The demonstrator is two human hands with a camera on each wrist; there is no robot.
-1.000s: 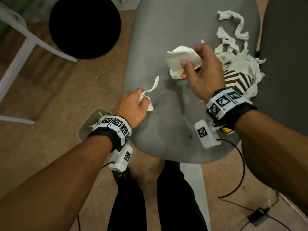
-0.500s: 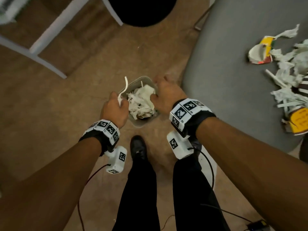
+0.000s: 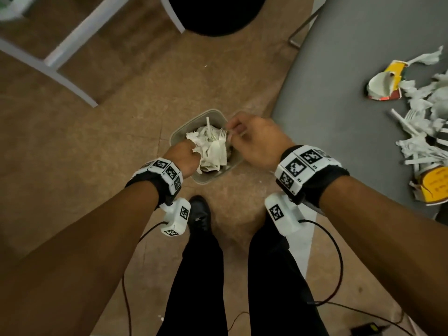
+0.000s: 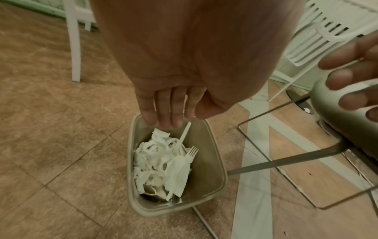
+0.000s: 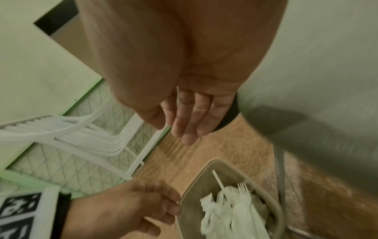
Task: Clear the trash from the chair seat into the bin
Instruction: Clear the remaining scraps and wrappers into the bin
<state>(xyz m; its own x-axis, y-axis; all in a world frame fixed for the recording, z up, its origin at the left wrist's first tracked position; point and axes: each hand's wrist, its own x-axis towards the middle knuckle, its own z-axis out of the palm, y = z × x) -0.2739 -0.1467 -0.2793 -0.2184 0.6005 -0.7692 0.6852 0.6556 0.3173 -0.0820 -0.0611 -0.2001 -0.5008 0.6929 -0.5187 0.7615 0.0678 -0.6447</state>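
Observation:
The beige bin [image 3: 191, 121] stands on the floor left of the grey chair seat [image 3: 339, 105]. It holds crumpled white paper [image 3: 208, 151] and a white plastic fork [image 3: 221, 137]. My left hand [image 3: 191, 151] hangs over the bin's left rim, fingers straight and pointing down [image 4: 165, 119], holding nothing. Over the right rim my right hand [image 3: 232, 132] is also empty, fingers spread [image 5: 182, 129]. On the seat's right side lie a torn paper cup [image 3: 383, 86], shredded paper with a fork [image 3: 421, 139] and a yellow cup [image 3: 434, 185].
The chair's metal leg frame [image 4: 286, 161] runs close beside the bin [image 4: 223, 169]. A white plastic chair [image 3: 68, 44] and a black round object [image 3: 213, 13] stand beyond the bin. My shoe [image 3: 201, 214] is just below it. Cables [image 3: 334, 263] trail on the tiled floor.
A second ago both hands held paper on the seat. They moved left over the bin. The left hand has since let go of its white strip; both hands are now empty.

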